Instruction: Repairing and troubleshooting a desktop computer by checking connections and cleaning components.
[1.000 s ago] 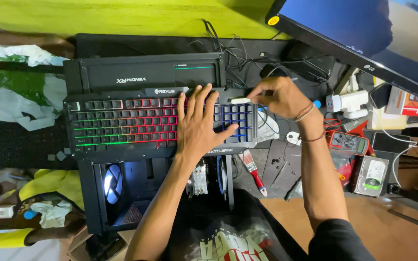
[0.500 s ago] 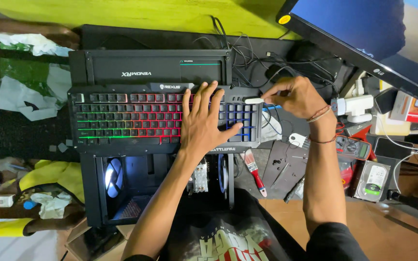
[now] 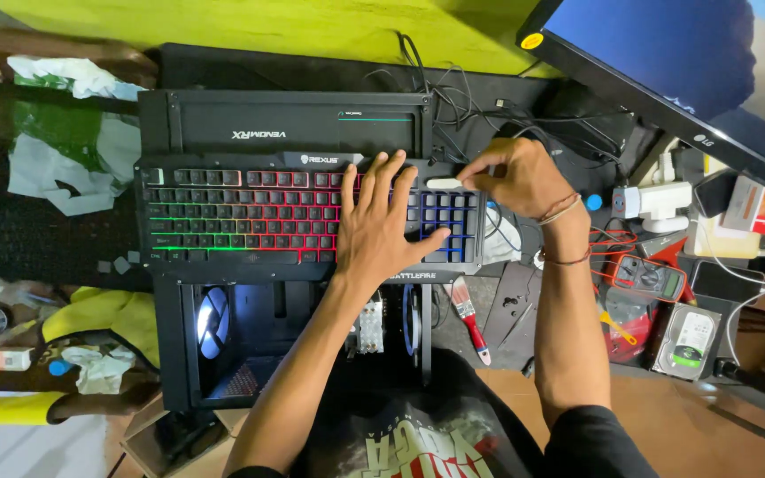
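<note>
Two bare hands work over a backlit gaming keyboard [image 3: 250,217] whose keys glow green at its 9 o'clock end, red through the middle and blue at the number pad toward 3 o'clock. The left hand [image 3: 384,226] lies flat on the keys with fingers spread wide, palm down, holding nothing, its thumb stretched toward the blue pad. The right hand [image 3: 517,177] sits at the keyboard's 2 o'clock corner, fingers narrowed into a pinch on a small white tool [image 3: 444,183] that rests against the top edge of the number pad. The keyboard lies across an open black computer case [image 3: 223,354], in which a lit fan [image 3: 212,320] glows at the case's 9 o'clock side. Just beyond the keyboard, at 12 o'clock, sits a long black box [image 3: 285,124]. A red-handled brush [image 3: 469,314] lies at 5 o'clock from the keyboard. Past the right forearm, toward 3 o'clock, are a multimeter [image 3: 646,276] and a bare hard drive [image 3: 688,338]. A monitor [image 3: 666,62] leans in at 1 o'clock, and tangled cables [image 3: 462,93] run between it and the black box. Crumpled white and green plastic wrapping [image 3: 64,142] lies at 10 o'clock.
</note>
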